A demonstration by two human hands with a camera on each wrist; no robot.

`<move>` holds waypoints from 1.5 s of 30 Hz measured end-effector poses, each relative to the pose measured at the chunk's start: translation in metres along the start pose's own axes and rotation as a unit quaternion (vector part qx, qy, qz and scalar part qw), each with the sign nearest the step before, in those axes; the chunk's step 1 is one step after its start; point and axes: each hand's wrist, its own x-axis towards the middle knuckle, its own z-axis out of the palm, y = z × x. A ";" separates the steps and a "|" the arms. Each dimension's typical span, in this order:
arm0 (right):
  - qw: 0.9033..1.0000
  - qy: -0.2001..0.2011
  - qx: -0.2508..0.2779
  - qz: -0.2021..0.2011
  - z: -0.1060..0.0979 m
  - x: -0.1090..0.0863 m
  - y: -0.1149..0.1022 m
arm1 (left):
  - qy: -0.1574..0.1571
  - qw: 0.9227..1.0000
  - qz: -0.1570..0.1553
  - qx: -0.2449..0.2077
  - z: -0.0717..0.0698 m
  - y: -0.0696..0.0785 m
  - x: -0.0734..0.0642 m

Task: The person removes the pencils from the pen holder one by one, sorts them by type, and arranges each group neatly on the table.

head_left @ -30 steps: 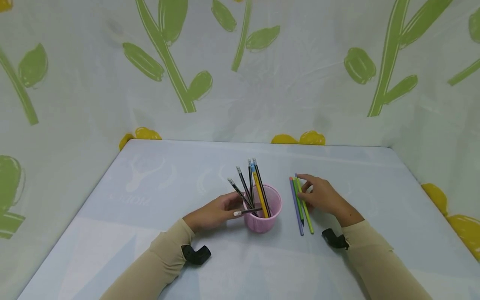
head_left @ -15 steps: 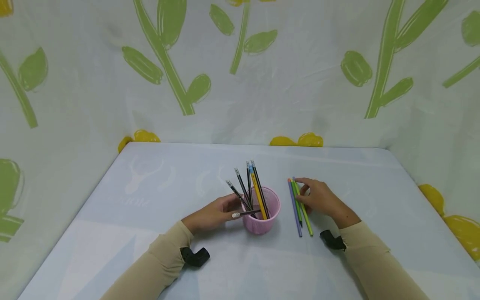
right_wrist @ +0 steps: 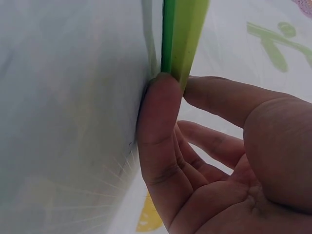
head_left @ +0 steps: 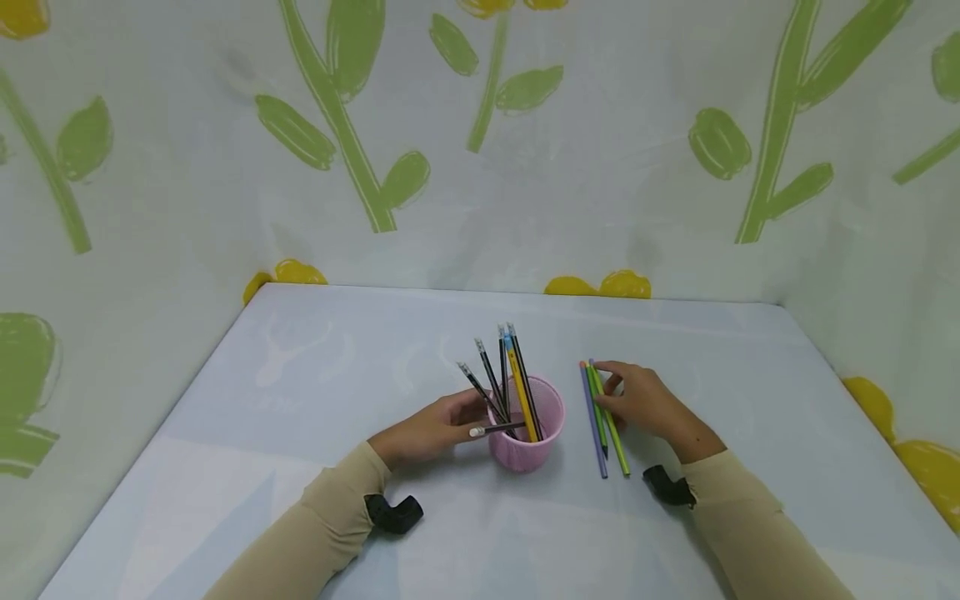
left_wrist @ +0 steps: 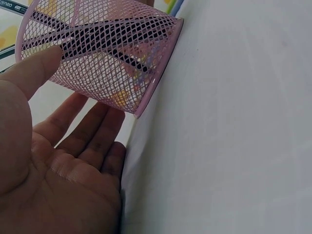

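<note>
A pink mesh pencil cup (head_left: 522, 457) stands upright near the middle of the table. My left hand (head_left: 431, 429) holds it from the left; the thumb (left_wrist: 46, 68) lies against the mesh and the other fingers touch its far side. Several black pencils (head_left: 487, 367) and a yellow pencil (head_left: 520, 385) lean in the cup, one black pencil tilted low over my left thumb. To the right, my right hand (head_left: 637, 404) pinches a lime green pencil (head_left: 619, 454) lying on the table. Beside that lie a darker green pencil (head_left: 602, 433) and a purple pencil (head_left: 596, 433).
The pale table (head_left: 375, 333) meets a white wall covering (head_left: 600, 200) printed with green stems and leaves along its back edge. Black curved wrist pieces (head_left: 393, 514) sit at both tan sleeves.
The whole head view has shifted slightly. Both hands, the cup and the pencils keep nearly the same places relative to each other.
</note>
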 end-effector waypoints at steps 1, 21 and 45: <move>1.000 0.001 0.001 0.002 0.001 -0.001 0.000 | 0.001 1.000 0.001 0.001 0.001 0.000 0.000; 1.000 0.013 -0.007 0.016 -0.004 -0.006 0.005 | -0.008 1.000 0.000 0.006 0.003 0.004 0.010; 0.926 0.272 0.009 -0.260 0.023 -0.039 -0.093 | 0.005 1.000 -0.012 -0.008 0.001 0.001 0.001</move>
